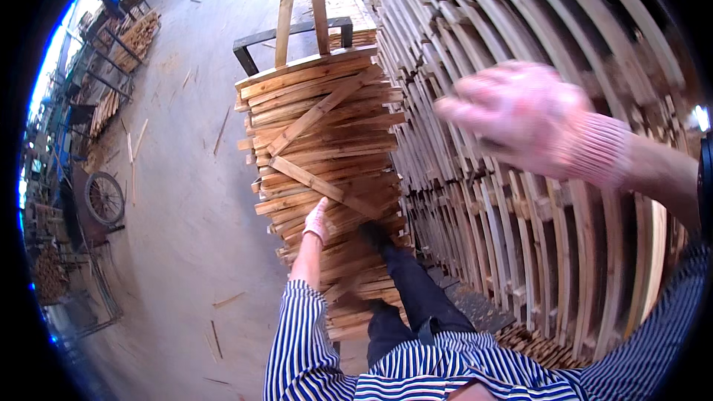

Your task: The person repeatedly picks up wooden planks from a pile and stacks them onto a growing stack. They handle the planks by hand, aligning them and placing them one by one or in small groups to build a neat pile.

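Note:
My left hand, in a pale pink glove, reaches over a long stack of wooden slats. Its fingers look stretched out, the tips close to the end half of a loose diagonal slat; contact is unclear. Another loose slat slants the other way across the stack, meeting the first at the left. My right hand, gloved in pink with a ribbed cuff, is raised at the right, smeared by motion. Its fingers extend leftward, and nothing shows in them. My legs stand over the near part of the stack.
Tall racks of wooden frames fill the right side. A dark metal bracket with two upright wooden slats stands at the far end. To the left are a spoked wheel, piled timber and scraps on the concrete floor.

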The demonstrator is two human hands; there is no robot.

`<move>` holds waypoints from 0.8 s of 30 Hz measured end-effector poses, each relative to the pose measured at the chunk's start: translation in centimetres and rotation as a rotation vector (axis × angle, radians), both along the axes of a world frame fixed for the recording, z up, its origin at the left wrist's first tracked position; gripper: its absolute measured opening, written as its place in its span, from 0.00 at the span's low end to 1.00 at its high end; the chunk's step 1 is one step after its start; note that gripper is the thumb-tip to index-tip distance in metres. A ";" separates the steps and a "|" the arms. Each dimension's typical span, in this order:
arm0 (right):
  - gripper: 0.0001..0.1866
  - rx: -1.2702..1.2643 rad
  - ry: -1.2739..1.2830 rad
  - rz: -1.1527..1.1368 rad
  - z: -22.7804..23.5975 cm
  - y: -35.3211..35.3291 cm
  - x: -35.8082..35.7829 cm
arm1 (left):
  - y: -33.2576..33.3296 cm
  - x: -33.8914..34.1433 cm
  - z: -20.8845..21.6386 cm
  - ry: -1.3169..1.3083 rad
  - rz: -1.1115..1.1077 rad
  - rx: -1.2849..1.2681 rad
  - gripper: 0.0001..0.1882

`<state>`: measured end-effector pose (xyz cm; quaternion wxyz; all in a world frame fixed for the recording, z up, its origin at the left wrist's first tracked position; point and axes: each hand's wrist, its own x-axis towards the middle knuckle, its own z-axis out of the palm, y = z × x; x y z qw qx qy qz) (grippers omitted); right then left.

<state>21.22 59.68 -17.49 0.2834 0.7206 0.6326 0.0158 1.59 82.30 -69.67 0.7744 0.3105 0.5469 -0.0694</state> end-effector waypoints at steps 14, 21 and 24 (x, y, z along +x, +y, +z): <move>0.39 0.203 0.326 -0.201 -49.6 28.1 19.0 | -2.6 10.6 -31.9 0.401 0.252 0.201 0.51; 0.38 -0.025 0.628 -0.297 -52.2 27.9 16.2 | 0.5 10.9 -13.4 -0.183 0.491 0.055 0.44; 0.41 0.356 0.649 -0.535 -53.6 28.6 15.0 | 3.4 15.9 -11.1 -0.144 0.479 0.106 0.51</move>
